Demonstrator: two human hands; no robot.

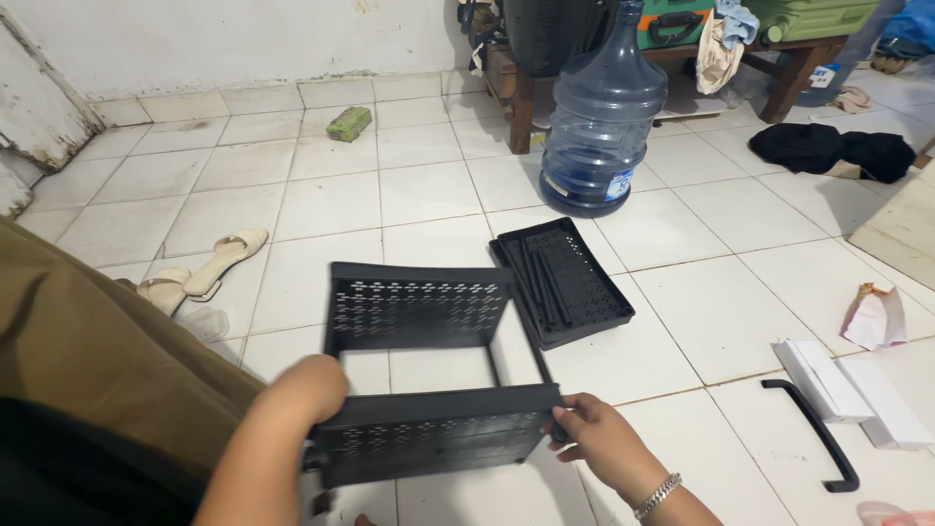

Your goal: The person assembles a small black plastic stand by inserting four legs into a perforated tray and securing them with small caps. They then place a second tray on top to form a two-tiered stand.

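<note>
A black perforated plastic rack (419, 370) of two shelf trays joined by thin posts lies tipped on the white tiled floor in front of me. My left hand (307, 390) grips the left end of the near tray (429, 438). My right hand (594, 438), with a metal bracelet at the wrist, holds the near tray's right corner. The far tray (417, 307) stands on edge behind it. A third black tray (562, 281) lies flat on the floor just past the rack, with several thin black rods resting in it.
A black U-shaped handle (813, 433) and two white boxes (847, 385) lie at the right. A large blue water jug (599, 122) stands beyond the trays. Beige sandals (205, 265) are at the left, a crumpled bag (874, 317) at the right, wooden furniture legs (521, 102) at the back.
</note>
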